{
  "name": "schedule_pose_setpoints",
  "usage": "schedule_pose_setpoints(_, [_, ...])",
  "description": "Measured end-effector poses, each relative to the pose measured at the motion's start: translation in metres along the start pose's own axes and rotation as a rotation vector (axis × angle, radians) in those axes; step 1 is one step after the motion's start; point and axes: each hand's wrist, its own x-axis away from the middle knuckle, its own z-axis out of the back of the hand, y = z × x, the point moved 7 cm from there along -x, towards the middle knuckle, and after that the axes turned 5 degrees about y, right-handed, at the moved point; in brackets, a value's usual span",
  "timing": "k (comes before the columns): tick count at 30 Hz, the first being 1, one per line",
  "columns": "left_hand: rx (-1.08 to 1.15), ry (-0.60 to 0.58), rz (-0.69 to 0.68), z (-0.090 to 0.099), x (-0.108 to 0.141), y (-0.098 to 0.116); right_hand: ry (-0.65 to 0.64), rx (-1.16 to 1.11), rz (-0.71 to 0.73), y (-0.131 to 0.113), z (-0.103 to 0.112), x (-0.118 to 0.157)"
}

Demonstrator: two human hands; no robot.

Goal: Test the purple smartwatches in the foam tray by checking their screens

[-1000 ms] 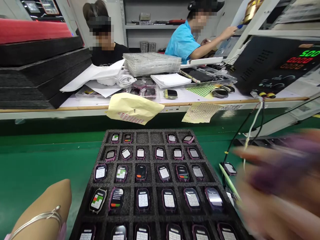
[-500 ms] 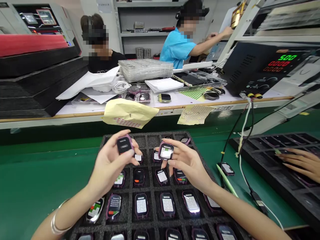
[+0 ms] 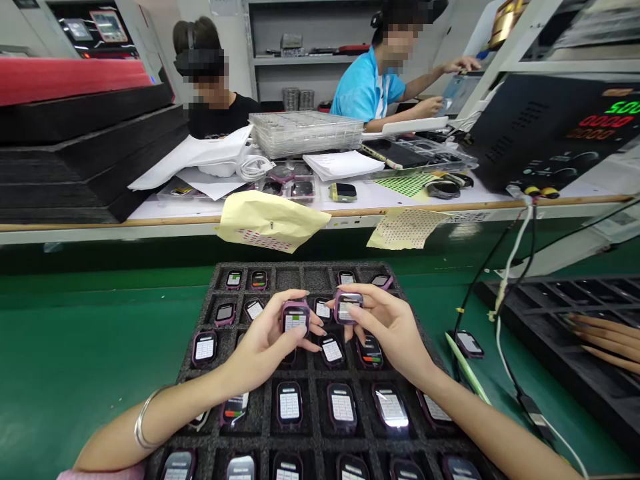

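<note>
Held in my left hand [image 3: 273,340] is a purple-rimmed smartwatch body [image 3: 295,319], its screen lit white with a green patch, my thumb on the lower screen. My right hand [image 3: 387,327] grips a second smartwatch body [image 3: 349,307], with the thumb pressed on its lit screen. Both hands hover over a black foam tray [image 3: 265,413], whose compartments hold several more watch bodies without straps. Among them, one watch [image 3: 289,404] shows a white grid and another [image 3: 370,351] shows red and green blocks. My forearms and hands hide some compartments.
A green pen [image 3: 467,367], a watch [image 3: 470,343] and cables lie right of the tray. Farther right, another person's hand [image 3: 607,340] rests over a second foam tray [image 3: 505,313]. Ahead, a shelf carries stacked black foam [image 3: 85,153], clear trays [image 3: 307,133] and a power supply [image 3: 530,133]. Two people sit beyond.
My left hand has moved right and down, closer to the right hand. Its watch's screen went from dark to lit. My right thumb has come onto its watch's screen. The view has shifted slightly.
</note>
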Motion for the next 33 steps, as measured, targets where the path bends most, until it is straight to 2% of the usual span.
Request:
schedule_pose_setpoints(6, [-0.026,0.039,0.005,0.004,0.0,-0.001,-0.157,-0.141,-0.095,0.002,-0.011,0.007])
schedule_pose_setpoints(12, [0.037,0.021,-0.038,0.005,0.0,0.001,-0.124,-0.113,-0.119,0.007,-0.01,0.006])
schedule_pose_setpoints(16, [0.017,0.071,-0.022,0.007,-0.001,0.0,-0.151,-0.155,-0.111,0.008,-0.009,0.005])
schedule_pose_setpoints(26, [-0.014,0.036,-0.031,0.007,0.0,0.002,-0.002,-0.008,-0.098,0.008,-0.001,0.001])
schedule_pose_setpoints(33, [-0.055,0.11,-0.005,0.014,-0.005,0.0,-0.192,-0.14,-0.114,0.006,-0.014,0.006])
